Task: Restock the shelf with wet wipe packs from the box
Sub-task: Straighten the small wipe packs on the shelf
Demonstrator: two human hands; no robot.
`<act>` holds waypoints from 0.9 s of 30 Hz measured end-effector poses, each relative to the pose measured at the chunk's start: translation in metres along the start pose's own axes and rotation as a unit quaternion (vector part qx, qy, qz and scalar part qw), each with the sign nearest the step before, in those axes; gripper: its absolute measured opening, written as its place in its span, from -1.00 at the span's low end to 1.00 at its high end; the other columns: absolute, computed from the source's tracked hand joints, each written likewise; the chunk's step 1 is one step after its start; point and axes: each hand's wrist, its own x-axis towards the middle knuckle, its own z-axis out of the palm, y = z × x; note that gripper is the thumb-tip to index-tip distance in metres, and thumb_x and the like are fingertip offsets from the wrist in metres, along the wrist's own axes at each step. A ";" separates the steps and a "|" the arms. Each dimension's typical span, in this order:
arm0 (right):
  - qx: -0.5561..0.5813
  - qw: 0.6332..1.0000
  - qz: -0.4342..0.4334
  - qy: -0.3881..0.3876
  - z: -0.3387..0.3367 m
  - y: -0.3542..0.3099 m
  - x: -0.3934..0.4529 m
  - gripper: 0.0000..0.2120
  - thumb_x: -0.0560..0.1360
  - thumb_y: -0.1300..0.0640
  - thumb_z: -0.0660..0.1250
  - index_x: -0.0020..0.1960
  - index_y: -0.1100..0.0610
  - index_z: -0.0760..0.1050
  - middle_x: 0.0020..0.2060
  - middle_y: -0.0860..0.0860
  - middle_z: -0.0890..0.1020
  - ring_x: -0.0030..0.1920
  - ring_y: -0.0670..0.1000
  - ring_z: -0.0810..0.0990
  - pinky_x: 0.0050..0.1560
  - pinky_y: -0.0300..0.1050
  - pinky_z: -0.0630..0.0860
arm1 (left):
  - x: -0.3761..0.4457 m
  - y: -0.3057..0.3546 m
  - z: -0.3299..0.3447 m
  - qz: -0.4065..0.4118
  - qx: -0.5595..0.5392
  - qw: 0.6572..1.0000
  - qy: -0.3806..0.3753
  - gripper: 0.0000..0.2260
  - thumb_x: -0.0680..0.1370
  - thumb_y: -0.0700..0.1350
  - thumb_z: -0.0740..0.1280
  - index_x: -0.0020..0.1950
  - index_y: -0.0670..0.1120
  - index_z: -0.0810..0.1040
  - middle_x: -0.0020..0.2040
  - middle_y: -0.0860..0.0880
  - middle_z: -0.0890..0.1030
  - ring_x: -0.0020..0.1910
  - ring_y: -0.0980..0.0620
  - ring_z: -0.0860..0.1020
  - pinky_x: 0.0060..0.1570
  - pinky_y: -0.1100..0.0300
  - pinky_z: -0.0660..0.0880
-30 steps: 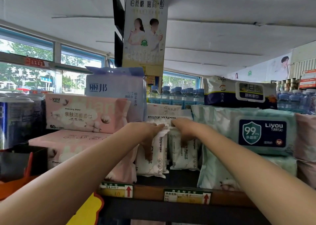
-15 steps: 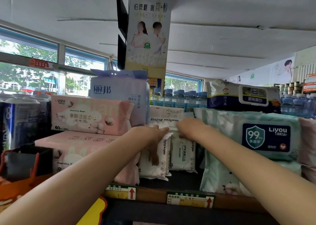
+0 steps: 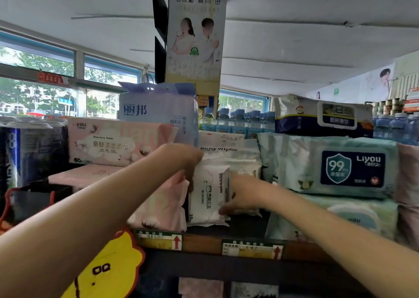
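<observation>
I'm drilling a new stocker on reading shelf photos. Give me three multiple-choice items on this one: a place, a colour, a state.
1. Where does the upright white baby wipes pack stand?
A. between the pink packs and the teal packs
B. on top of the water bottles
C. on the floor

2. What colour is the label that reads 99 on the teal Liyou pack?
A. red
B. dark blue
C. yellow

3. What is the left hand doing?
A. hanging free
B. gripping the top of the white pack
C. holding a bottle

Key: 1 A, pink packs lie to its left and teal ones to its right; 2 B, the shield label is navy; 3 B, its fingers curl over the pack's top edge, while the right hand holds the pack's side.
</observation>
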 end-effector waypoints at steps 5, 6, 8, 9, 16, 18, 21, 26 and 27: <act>0.124 0.989 0.039 0.075 0.033 -0.008 0.016 -0.17 0.30 0.03 0.54 0.37 0.27 0.16 0.27 0.16 0.46 0.29 0.14 0.45 0.28 0.00 0.43 | -0.003 0.004 0.003 0.023 0.040 0.998 0.036 -0.48 0.41 -0.10 0.46 0.31 -0.15 0.35 0.29 -0.11 0.45 0.26 -0.08 0.43 0.26 0.10 0.36; 0.142 0.985 0.041 0.085 0.034 -0.008 0.017 -0.18 0.28 0.05 0.54 0.35 0.27 0.18 0.25 0.16 0.48 0.27 0.14 0.47 0.26 -0.01 0.45 | -0.003 0.003 0.003 0.028 0.034 0.998 0.044 -0.47 0.41 -0.10 0.46 0.31 -0.15 0.35 0.29 -0.12 0.45 0.27 -0.09 0.43 0.25 0.10 0.36; 0.153 0.983 0.043 0.096 0.035 -0.008 0.016 -0.18 0.27 0.06 0.56 0.35 0.27 0.18 0.24 0.16 0.49 0.26 0.14 0.47 0.25 -0.01 0.46 | -0.003 0.000 0.004 0.031 0.009 0.998 0.052 -0.43 0.39 -0.09 0.48 0.32 -0.14 0.33 0.30 -0.12 0.44 0.28 -0.10 0.42 0.25 0.09 0.35; 0.149 0.983 0.044 0.100 0.035 -0.009 0.015 -0.16 0.27 0.06 0.56 0.35 0.28 0.18 0.24 0.16 0.48 0.26 0.14 0.47 0.25 -0.01 0.46 | -0.003 -0.002 0.005 0.033 -0.006 0.998 0.054 -0.41 0.38 -0.10 0.49 0.33 -0.12 0.31 0.31 -0.13 0.43 0.28 -0.10 0.42 0.24 0.08 0.36; 0.073 0.993 0.036 0.085 0.029 -0.015 0.006 -0.20 0.34 0.05 0.50 0.36 0.28 0.12 0.23 0.18 0.48 0.25 0.17 0.47 0.21 -0.03 0.45 | -0.006 -0.005 0.008 0.060 -0.031 0.996 0.057 -0.27 0.36 -0.11 0.51 0.43 -0.06 0.22 0.41 -0.08 0.34 0.35 -0.08 0.35 0.29 0.08 0.32; 0.045 0.997 0.032 0.062 0.014 -0.014 0.003 -0.30 0.37 0.00 0.47 0.32 0.26 0.22 0.17 0.14 0.50 0.19 0.13 0.49 0.10 -0.06 0.46 | -0.010 -0.002 0.000 0.076 -0.097 0.992 0.035 -0.36 0.42 -0.14 0.46 0.43 -0.05 0.26 0.41 -0.04 0.34 0.36 -0.05 0.35 0.30 0.12 0.31; 0.035 0.993 0.014 0.110 -0.018 -0.007 0.004 -0.45 0.47 -0.06 0.35 0.31 0.23 0.32 0.15 0.11 0.51 0.13 0.08 0.50 -0.05 -0.18 0.41 | -0.011 -0.003 -0.018 0.098 -0.194 0.972 0.093 -0.64 0.54 -0.21 0.28 0.34 -0.08 0.42 0.35 -0.06 0.45 0.29 -0.02 0.43 0.22 0.19 0.34; 0.040 0.993 -0.070 0.081 -0.031 -0.001 0.012 -0.54 0.48 -0.05 0.34 0.31 0.06 0.37 0.34 0.06 0.38 0.27 0.06 0.41 0.25 -0.07 0.36 | 0.010 -0.010 -0.011 0.041 -0.114 0.991 0.057 -0.66 0.55 -0.24 0.25 0.32 -0.09 0.45 0.31 -0.05 0.50 0.26 -0.02 0.47 0.22 0.18 0.38; 0.025 0.993 -0.082 0.085 -0.025 -0.004 0.013 -0.55 0.46 -0.06 0.36 0.29 0.05 0.40 0.33 0.06 0.35 0.29 0.07 0.37 0.27 -0.05 0.34 | 0.015 -0.010 -0.008 0.040 -0.113 0.992 0.044 -0.65 0.54 -0.24 0.27 0.33 -0.09 0.45 0.30 -0.06 0.51 0.24 -0.03 0.49 0.20 0.18 0.40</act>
